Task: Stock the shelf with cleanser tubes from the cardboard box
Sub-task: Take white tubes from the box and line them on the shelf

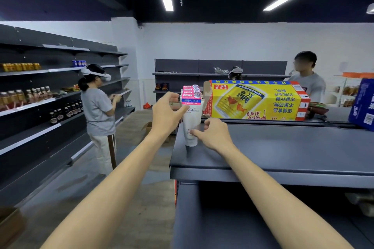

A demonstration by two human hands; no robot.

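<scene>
Several cleanser tubes (191, 119) hidden behind frontmost.

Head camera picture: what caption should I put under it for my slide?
Both hands, left hand and right hand, steady upright cleanser tubes on the top shelf.

Dark grey metal shelf top (283, 147): open surface from the near edge rightward and far back. Obstacles: row of white cleanser tubes with pink caps (191, 115), upright at the near-left corner; yellow cardboard box (255, 100) lying along the far edge, just behind the tubes; blue carton (362, 103) at far right. Passage between tubes and carton unobstructed. Aisle floor (129, 147) on the left open.
</scene>
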